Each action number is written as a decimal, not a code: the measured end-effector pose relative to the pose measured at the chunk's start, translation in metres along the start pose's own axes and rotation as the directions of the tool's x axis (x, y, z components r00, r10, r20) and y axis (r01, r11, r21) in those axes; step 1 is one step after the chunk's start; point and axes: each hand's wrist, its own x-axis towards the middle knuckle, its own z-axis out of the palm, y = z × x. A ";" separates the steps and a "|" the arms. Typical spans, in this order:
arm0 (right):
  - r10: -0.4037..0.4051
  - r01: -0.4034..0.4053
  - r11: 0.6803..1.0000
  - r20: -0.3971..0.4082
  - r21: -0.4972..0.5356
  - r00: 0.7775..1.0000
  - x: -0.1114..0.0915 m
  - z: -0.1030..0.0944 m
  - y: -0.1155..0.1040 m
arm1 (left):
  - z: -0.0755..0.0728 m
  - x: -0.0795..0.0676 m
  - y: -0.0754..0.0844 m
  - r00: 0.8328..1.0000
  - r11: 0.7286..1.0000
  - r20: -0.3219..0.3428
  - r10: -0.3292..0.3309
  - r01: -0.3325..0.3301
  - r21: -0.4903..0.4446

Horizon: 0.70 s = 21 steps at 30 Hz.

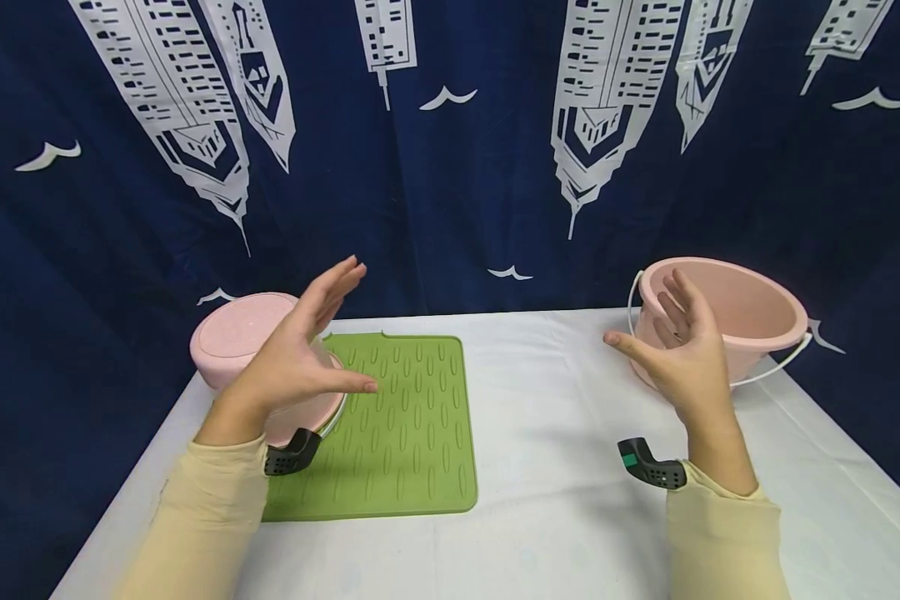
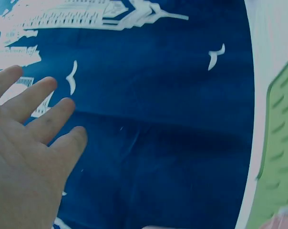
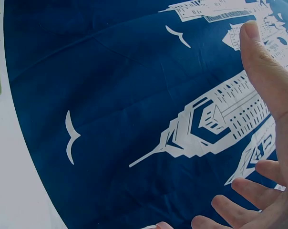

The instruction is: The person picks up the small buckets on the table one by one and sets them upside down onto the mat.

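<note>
Both hands are raised over the table with fingers spread and thumbs apart, holding nothing. The left hand point(image 1: 288, 358) overlaps a pink round container point(image 1: 240, 329) in the head view. Partly hidden behind that wrist is another pink item point(image 1: 307, 417) with a thin white edge or handle, over a green ribbed mat point(image 1: 408, 433). The right hand point(image 1: 682, 358) appears in front of a pink bucket point(image 1: 750, 304) with a white handle. In the wrist views, the left palm point(image 2: 29, 148) and the right hand point(image 3: 272, 90) have only the curtain behind them.
A white cloth covers the table point(image 1: 540, 500). Behind its far edge hangs a dark blue curtain point(image 1: 457, 192) printed with white buildings and birds. Each wrist wears a black device, the left one point(image 1: 292, 454) low over the mat.
</note>
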 end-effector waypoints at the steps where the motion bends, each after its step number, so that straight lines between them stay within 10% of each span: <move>1: 0.002 -0.002 1.000 -0.004 -0.001 1.000 0.000 -0.001 0.000 | 0.006 0.002 -0.001 1.000 1.000 0.007 -0.008 0.008 -0.006; 12: 0.022 -0.022 1.000 -0.015 0.001 1.000 -0.001 -0.003 0.003 | 0.062 0.003 -0.016 0.998 0.990 0.005 -0.056 0.056 -0.128; 21: 0.027 -0.027 1.000 -0.002 0.001 1.000 0.000 -0.001 0.002 | 0.078 -0.002 -0.018 0.992 0.982 0.001 -0.122 0.121 -0.142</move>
